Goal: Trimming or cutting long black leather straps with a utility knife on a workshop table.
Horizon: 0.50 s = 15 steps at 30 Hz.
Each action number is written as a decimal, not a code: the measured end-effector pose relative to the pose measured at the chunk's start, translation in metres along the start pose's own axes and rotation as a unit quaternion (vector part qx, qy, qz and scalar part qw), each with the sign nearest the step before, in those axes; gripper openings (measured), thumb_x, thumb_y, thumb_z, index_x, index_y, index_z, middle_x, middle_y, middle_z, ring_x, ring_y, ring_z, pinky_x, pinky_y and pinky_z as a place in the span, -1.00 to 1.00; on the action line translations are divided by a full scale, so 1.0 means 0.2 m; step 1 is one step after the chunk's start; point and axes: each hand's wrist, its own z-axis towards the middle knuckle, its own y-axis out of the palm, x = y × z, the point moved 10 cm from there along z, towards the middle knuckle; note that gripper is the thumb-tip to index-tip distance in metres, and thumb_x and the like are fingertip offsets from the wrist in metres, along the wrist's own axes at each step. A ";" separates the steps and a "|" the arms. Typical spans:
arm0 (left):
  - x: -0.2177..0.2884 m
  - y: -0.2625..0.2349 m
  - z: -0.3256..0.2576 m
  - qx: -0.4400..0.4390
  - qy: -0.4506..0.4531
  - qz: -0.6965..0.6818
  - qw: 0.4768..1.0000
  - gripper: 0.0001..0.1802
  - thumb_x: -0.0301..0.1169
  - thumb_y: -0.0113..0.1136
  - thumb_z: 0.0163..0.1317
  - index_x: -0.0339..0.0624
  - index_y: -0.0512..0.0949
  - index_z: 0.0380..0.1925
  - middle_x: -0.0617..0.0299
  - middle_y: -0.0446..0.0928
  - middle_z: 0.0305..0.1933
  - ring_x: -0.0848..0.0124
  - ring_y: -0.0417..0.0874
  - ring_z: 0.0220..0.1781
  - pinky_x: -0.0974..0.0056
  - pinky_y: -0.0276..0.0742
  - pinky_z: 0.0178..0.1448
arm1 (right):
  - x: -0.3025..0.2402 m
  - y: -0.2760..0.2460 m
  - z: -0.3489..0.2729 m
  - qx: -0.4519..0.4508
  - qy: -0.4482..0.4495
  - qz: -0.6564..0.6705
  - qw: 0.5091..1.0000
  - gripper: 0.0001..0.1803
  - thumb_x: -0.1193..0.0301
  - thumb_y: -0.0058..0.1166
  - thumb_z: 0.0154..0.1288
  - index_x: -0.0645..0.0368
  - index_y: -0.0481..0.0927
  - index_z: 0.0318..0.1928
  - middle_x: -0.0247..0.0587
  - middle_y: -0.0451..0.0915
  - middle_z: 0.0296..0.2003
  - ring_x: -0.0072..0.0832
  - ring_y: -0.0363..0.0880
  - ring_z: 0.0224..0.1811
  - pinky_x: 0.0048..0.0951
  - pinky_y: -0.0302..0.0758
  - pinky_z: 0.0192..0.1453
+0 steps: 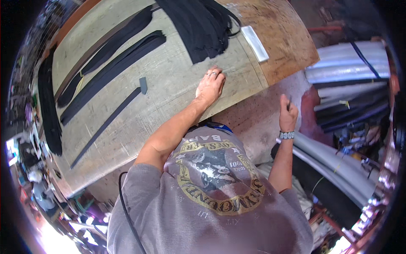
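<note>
My left hand [210, 84], with a ring on one finger, rests on the worktable [165, 89]. Its fingers are curled together and their tips are hidden, so what they may hold does not show. Just beyond it lie the cut ends of a thick bundle of black strips [196, 31]. Past the table's near edge, my right hand [288, 113] is raised and closed around a small, slim dark object [289, 101], too small to name. A metal-banded watch [286, 135] is on that wrist.
More black strip bundles [112, 74] lie to the left, beside a single narrow dark strip [105, 126] and a small grey piece [143, 85]. A whitish bar [255, 43] lies at the table's right. Silvery rolls [347, 63] and a black roll [325, 190] stand off to the right.
</note>
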 end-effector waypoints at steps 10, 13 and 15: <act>-0.24 -0.61 -0.25 0.144 -0.073 0.056 0.985 -0.75 -0.36 0.30 0.17 -0.15 0.58 -0.15 0.03 0.56 0.05 0.02 0.51 0.13 -0.01 0.44 0.19 | -0.60 0.84 -0.11 -0.268 -0.220 0.053 0.936 -0.69 0.38 0.30 0.26 0.24 0.58 -0.04 0.05 0.64 -0.32 -0.03 0.65 -0.27 -0.15 0.55 -0.16; -0.62 -1.07 -0.61 0.231 -0.227 0.182 0.928 -0.70 -0.39 0.31 0.17 -0.17 0.59 -0.08 0.01 0.55 0.10 -0.01 0.50 0.16 -0.03 0.43 0.24 | -0.75 1.08 -0.29 -0.322 -0.337 0.064 0.882 -0.68 0.38 0.26 0.25 0.21 0.58 -0.02 0.05 0.61 -0.20 0.03 0.63 -0.16 -0.09 0.54 -0.11; -0.79 -1.22 -0.80 0.193 -0.267 0.253 0.910 -0.55 -0.25 0.36 0.22 -0.04 0.60 0.12 0.05 0.50 0.18 0.00 0.47 0.19 -0.02 0.41 0.29 | -0.83 1.23 -0.39 -0.376 -0.344 0.029 0.860 -0.68 0.37 0.24 0.27 0.19 0.56 -0.01 0.01 0.58 -0.16 0.06 0.61 -0.14 -0.05 0.54 -0.10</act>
